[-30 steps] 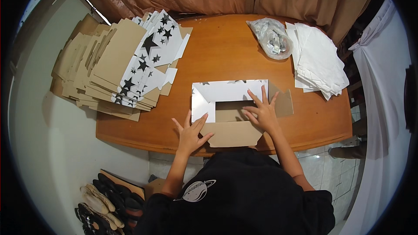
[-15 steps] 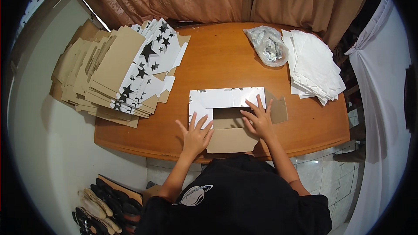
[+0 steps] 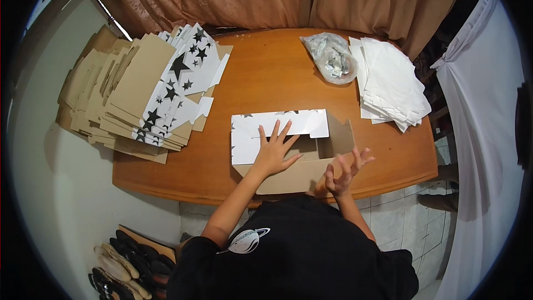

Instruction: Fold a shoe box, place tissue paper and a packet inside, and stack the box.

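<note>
A cardboard box (image 3: pixel 244 139), white with dark stars on some flaps and plain brown on others, lies partly folded at the table's near edge. Its opening shows the brown inside, and one brown flap hangs toward my body. My left hand (image 3: pixel 273 151) rests with spread fingers on the white flaps at the box's left and middle. Over the near right corner, my right hand (image 3: pixel 347 172) is raised, palm turned up and fingers apart, holding nothing. Whether it touches the box's brown edge I cannot tell.
Flat cardboard pieces (image 3: pixel 130 91), some star-printed, are piled at the table's left. Toward the back right lie a clear plastic bag (image 3: pixel 333 58) with small silvery items and a stack of white sheets (image 3: pixel 391 80). Shoes (image 3: pixel 133 261) stand on the floor at lower left.
My left hand has slid right and farther over the white flaps. My right hand has left the flap's right end and turned palm up near the close right corner, where the side now stands wider.
</note>
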Demonstrator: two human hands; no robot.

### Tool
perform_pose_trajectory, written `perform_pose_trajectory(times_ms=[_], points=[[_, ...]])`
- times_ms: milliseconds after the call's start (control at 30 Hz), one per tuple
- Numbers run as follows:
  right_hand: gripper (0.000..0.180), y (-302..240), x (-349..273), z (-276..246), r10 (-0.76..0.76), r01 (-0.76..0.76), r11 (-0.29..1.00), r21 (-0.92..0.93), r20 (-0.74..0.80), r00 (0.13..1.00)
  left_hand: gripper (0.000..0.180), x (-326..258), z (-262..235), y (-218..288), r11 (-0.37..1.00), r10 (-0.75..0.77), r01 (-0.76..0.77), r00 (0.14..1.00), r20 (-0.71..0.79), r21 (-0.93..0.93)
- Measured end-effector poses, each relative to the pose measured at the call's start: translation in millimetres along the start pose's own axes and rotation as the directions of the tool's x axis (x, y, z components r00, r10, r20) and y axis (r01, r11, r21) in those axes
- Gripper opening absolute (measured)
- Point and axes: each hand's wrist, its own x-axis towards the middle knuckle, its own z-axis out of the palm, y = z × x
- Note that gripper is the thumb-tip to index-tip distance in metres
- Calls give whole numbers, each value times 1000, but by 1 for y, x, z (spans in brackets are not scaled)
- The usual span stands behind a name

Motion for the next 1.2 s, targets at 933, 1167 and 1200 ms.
perform_pose_trajectory(times_ms=[933,1167,1200], points=[[66,-32,-6,35,214,-99,976,-195,752,623,54,-2,9,2,999,-2,1,1000,15,48],[61,-9,-10,23,69,-92,996,-5,705,706,40,-17,-10,0,999,17,-26,957,-290,-29],[59,-5,-8,17,18,-38,999,12,705,709,37,-26,-16,0,997,-15,-14,923,-385,-71]])
